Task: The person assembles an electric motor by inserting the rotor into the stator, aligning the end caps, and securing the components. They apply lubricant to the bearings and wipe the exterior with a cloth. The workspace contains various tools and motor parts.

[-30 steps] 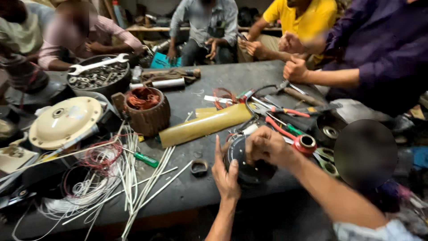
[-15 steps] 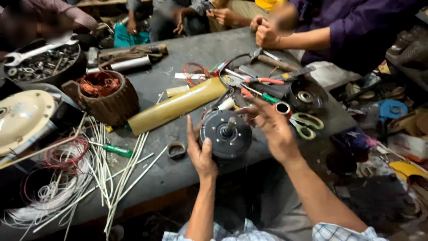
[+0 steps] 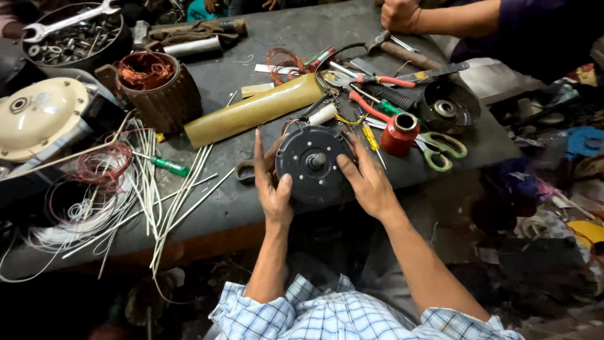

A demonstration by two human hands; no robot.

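A round dark motor housing [image 3: 313,160] with a short centre shaft stands tilted at the near edge of the grey workbench [image 3: 264,38]. My left hand [image 3: 272,182] grips its left rim, index finger stretched upward. My right hand [image 3: 367,179] clasps its right rim, thumb on the face. Thin wires run from behind the housing toward the tools. A small dark ring [image 3: 245,171] lies just left of my left hand.
A yellowish paper roll [image 3: 251,113], copper-wound stator [image 3: 154,85], cream round cover [image 3: 38,116], red wire spool [image 3: 400,133], green-handled scissors [image 3: 443,148], pliers and screwdrivers crowd the bench. White strips and wire coils [image 3: 100,189] lie left. Another person's hand [image 3: 399,14] rests far right.
The view has dropped lower and closer. Both my hands have settled around the motor housing's rim, and it now faces me squarely at the bench edge.
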